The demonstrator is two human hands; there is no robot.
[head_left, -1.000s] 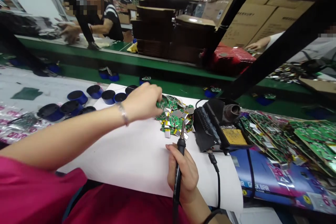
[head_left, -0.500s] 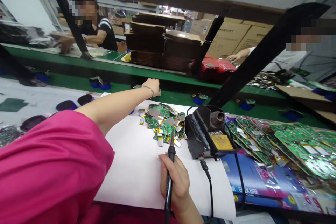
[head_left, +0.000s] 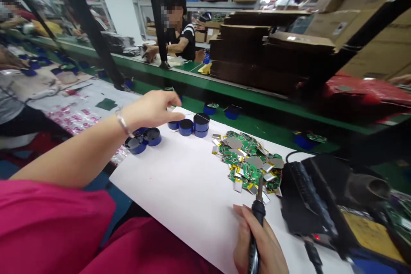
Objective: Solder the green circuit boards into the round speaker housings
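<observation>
My right hand point(head_left: 260, 244) is wrapped round a black soldering iron point(head_left: 257, 218), whose tip points up at a pile of small green circuit boards point(head_left: 248, 160) on a white sheet point(head_left: 180, 188). My left hand point(head_left: 150, 109) reaches out over a row of blue and black round parts point(head_left: 189, 126); its fingers are loosely curled and nothing shows in them. A bracelet sits on that wrist. More blue round parts point(head_left: 143, 141) lie just under the left forearm.
A black soldering station point(head_left: 314, 201) stands right of the pile. A green conveyor belt point(head_left: 244, 115) runs behind the sheet, with blue parts on it. Stacked brown cardboard point(head_left: 266, 55) and a seated person in black point(head_left: 180, 36) are beyond it. Another person sits at far left.
My left hand has drawn back from the green belt to above the blue round parts. The view has swung left. My right hand still holds the iron near the board pile.
</observation>
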